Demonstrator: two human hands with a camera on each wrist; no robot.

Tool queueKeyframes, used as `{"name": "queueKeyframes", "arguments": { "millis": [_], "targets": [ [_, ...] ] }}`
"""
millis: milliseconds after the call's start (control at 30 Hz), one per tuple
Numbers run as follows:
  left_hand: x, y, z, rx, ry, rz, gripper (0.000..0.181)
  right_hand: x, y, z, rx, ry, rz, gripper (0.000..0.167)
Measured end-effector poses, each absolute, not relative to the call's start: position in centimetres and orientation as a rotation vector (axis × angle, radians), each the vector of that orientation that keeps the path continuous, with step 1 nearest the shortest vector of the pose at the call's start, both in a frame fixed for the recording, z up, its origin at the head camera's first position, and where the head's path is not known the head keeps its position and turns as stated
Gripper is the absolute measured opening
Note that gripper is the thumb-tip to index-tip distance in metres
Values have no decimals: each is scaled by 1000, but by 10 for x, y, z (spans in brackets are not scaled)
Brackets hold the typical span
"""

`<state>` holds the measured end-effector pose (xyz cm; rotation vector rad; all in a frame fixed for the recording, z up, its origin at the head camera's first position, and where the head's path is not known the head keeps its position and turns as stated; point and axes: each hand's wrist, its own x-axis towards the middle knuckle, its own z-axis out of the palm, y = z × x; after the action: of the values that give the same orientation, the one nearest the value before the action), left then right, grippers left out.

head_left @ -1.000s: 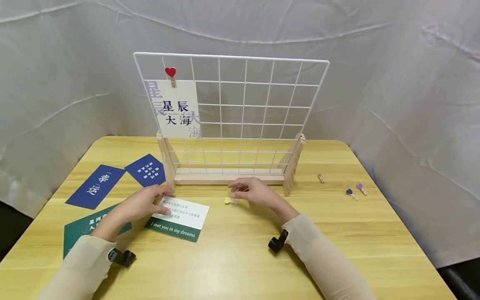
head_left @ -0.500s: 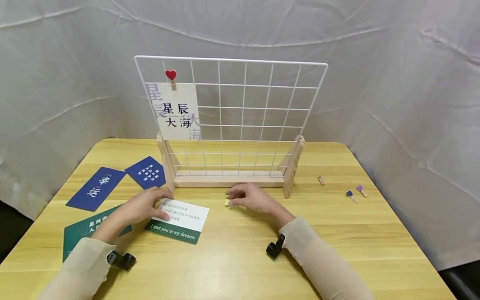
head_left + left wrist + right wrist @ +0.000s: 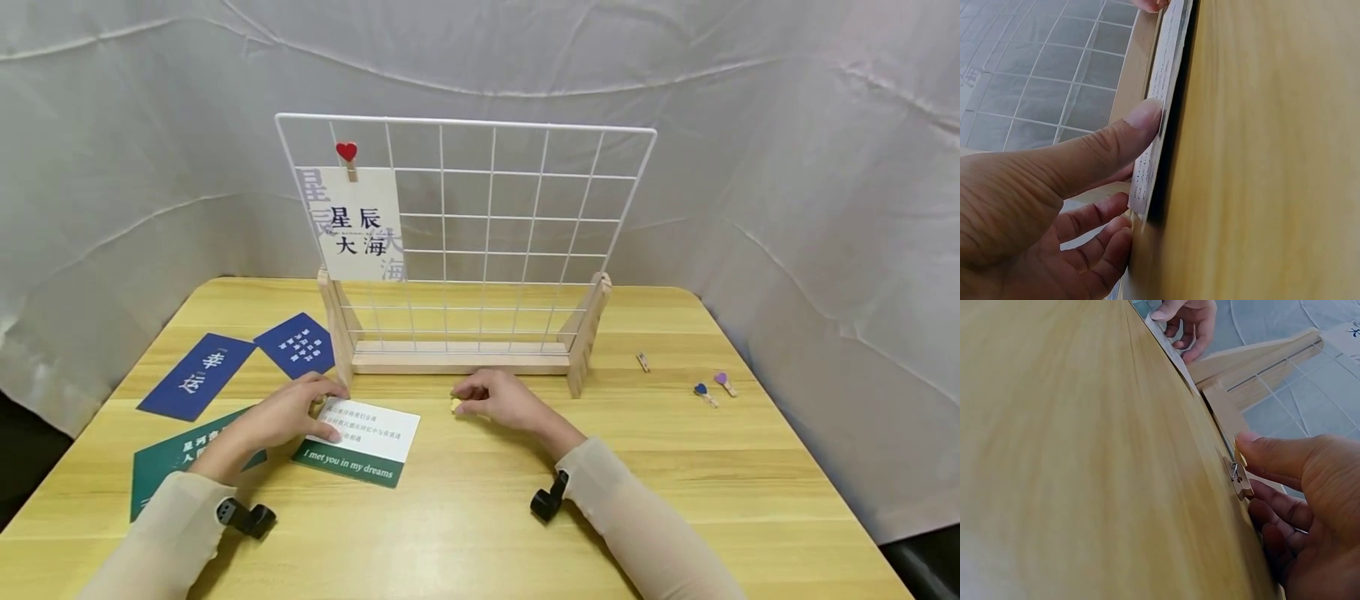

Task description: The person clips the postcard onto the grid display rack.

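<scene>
A white and green card (image 3: 375,442) lies on the wooden table under the fingers of my left hand (image 3: 273,417). In the left wrist view, the thumb of that hand (image 3: 1054,181) presses the card's face (image 3: 1163,62) while the fingertips meet its edge, pinching it. My right hand (image 3: 510,402) is low on the table before the rack, thumb and fingers round a small clip with a yellow piece (image 3: 455,405). The right wrist view shows the clip's wooden body (image 3: 1239,478) at the fingertips of this hand (image 3: 1322,494); the fingers partly hide the yellow piece.
Behind the hands stands a white wire grid (image 3: 487,218) on a wooden base (image 3: 461,363), with a white card (image 3: 363,237) hung by a red heart clip (image 3: 347,153). Blue cards (image 3: 197,377) and a green card (image 3: 161,458) lie left; several small clips (image 3: 705,393) lie right.
My right hand has come slightly left and down over the yellow clip, and its fingers have closed round it. My left hand has stayed at the white and green card.
</scene>
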<state>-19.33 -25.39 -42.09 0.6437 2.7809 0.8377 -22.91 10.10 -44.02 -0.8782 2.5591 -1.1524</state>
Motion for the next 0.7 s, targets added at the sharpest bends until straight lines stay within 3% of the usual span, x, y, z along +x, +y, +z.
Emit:
{"name": "queueKeyframes", "arguments": {
  "millis": [700],
  "targets": [
    [-191,-251,-419,641,2760,866,54,-226,99,-442,-839,2602,-1131,18]
  ]
}}
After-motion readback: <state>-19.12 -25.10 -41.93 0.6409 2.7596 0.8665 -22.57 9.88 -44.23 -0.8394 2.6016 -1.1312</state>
